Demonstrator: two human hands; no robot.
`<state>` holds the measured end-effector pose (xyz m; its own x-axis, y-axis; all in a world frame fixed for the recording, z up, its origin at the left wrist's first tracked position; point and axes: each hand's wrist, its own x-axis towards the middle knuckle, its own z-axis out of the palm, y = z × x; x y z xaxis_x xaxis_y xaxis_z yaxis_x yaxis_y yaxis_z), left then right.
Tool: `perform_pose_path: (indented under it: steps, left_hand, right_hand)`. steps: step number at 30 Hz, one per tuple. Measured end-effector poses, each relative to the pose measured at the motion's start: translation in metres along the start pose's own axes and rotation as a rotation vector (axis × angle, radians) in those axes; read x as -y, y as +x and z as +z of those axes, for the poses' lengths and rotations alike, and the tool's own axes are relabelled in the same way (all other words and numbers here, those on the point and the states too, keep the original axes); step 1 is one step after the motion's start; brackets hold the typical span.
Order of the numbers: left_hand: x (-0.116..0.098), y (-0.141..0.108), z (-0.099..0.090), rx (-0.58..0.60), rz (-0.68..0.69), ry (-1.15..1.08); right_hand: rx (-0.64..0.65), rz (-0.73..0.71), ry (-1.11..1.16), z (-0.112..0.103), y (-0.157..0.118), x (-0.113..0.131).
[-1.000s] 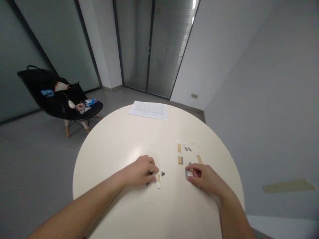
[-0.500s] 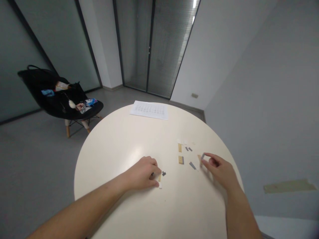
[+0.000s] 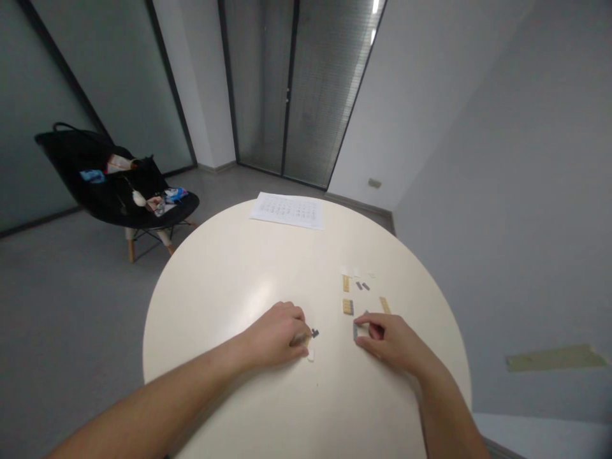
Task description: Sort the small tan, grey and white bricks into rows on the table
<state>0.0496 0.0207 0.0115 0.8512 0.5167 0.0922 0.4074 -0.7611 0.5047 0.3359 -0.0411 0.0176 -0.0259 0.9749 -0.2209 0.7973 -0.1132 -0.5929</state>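
Observation:
My left hand [image 3: 277,335] rests on the white round table [image 3: 205,287], its thumb and fingers closed round a small tan piece [image 3: 307,341]. Beside its fingertips lie a small black piece [image 3: 314,333] and a small white piece [image 3: 311,355]. My right hand [image 3: 389,341] pinches a thin grey strip [image 3: 355,330] between thumb and index finger. Behind that strip sit a tan and grey block [image 3: 347,307] and a tan block [image 3: 346,284]. Two small dark grey pieces [image 3: 363,286] lie close by, and a tan strip [image 3: 385,305] is just behind my right hand.
A printed paper sheet [image 3: 287,211] lies at the table's far edge. Small white pieces [image 3: 347,271] are near the tan block. A black chair [image 3: 76,166] holding a bag and small items stands at the left, beyond the table.
My right hand has moved left and nearer with the grey strip, uncovering the tan strip and covering most of a grey piece. My left hand has barely shifted.

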Motion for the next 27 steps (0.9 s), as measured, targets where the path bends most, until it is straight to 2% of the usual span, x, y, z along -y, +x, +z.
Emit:
perform_pose_path:
  steps: [12,14,17,20,23,25,27]
  left_hand:
    - [0.005,0.000,0.005,-0.034,0.048,-0.031]
    - [0.005,0.000,0.005,-0.036,0.050,-0.048]
    - [0.006,0.000,0.003,-0.051,0.050,-0.128]
    - [0.010,0.002,0.000,-0.156,-0.013,-0.347]
    - [0.016,0.005,-0.002,-0.266,-0.168,-0.754]
    - [0.018,0.007,-0.001,-0.270,-0.241,-1.011]
    - [0.018,0.009,0.000,-0.225,-0.256,-1.159]
  right_hand:
    - [0.031,-0.065,0.008,0.007,0.001,-0.002]
    - [-0.028,-0.092,0.033,0.006,0.001,-0.003]
    - [-0.230,-0.125,0.072,0.003,0.002,-0.001]
    - [-0.431,-0.238,0.094,0.005,0.001,0.011]
    - [-0.542,-0.468,0.064,0.016,-0.003,0.033]
    - [-0.588,-0.635,0.025,0.028,-0.005,0.048]
    - [-0.617,-0.766,-0.018,0.040,-0.006,0.059]
